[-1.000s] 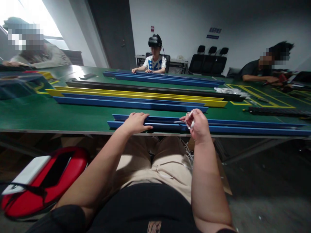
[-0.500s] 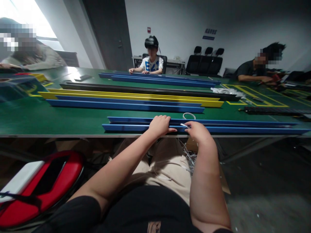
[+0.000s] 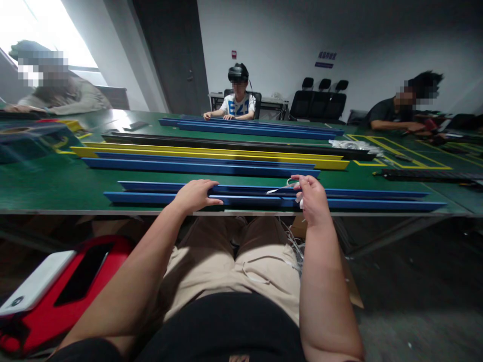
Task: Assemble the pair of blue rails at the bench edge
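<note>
My left hand (image 3: 195, 195) lies flat, fingers stretched, on the near blue rail (image 3: 358, 204) at the front edge of the green table (image 3: 45, 186). My right hand (image 3: 311, 197) is lifted just above the same rail, fingers pinched on a white cable tie (image 3: 281, 188) whose tail points left. A second blue rail (image 3: 151, 186) runs right behind the first. A bundle of white ties (image 3: 294, 241) hangs by my right thigh under the table.
Further back lie more long rails: blue (image 3: 188, 166), yellow (image 3: 211, 153), black (image 3: 226, 143) and another blue pair (image 3: 256, 128). Three other people sit at the far side, left and right. A red stool (image 3: 64, 296) with a white device (image 3: 33, 284) stands at my left.
The near blue rails have slid to the left along the table. My left hand moved left with them. My right hand rose off the rail, holding the tie.
</note>
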`<state>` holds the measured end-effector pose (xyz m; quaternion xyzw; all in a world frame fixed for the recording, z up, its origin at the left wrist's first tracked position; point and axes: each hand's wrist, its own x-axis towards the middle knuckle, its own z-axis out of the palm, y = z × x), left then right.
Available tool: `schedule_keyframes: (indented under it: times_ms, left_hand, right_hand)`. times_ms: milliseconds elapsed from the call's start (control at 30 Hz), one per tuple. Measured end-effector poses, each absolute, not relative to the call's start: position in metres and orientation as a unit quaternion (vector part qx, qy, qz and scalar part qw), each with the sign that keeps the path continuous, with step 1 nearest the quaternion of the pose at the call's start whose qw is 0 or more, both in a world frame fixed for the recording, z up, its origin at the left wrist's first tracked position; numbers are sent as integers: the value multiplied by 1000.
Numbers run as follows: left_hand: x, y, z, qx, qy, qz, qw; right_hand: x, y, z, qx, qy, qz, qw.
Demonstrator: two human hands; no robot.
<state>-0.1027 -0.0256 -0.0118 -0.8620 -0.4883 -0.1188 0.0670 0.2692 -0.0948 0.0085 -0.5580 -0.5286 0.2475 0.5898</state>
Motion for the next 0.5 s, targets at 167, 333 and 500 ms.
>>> schedule_keyframes:
  times_ms: [167, 333, 500]
  left_hand:
    - [-110, -20, -6, -861, -498, -99, 24]
    - [-48, -31, -3, -871, -484, -85, 18]
    - [40, -44, -8, -884, -453, -107, 56]
  right_hand:
    - [264, -96, 5, -528, -496, 309, 616]
    - [278, -100, 4, -683, -592, 134, 406]
    - [290, -99, -6, -721, -654, 85, 213]
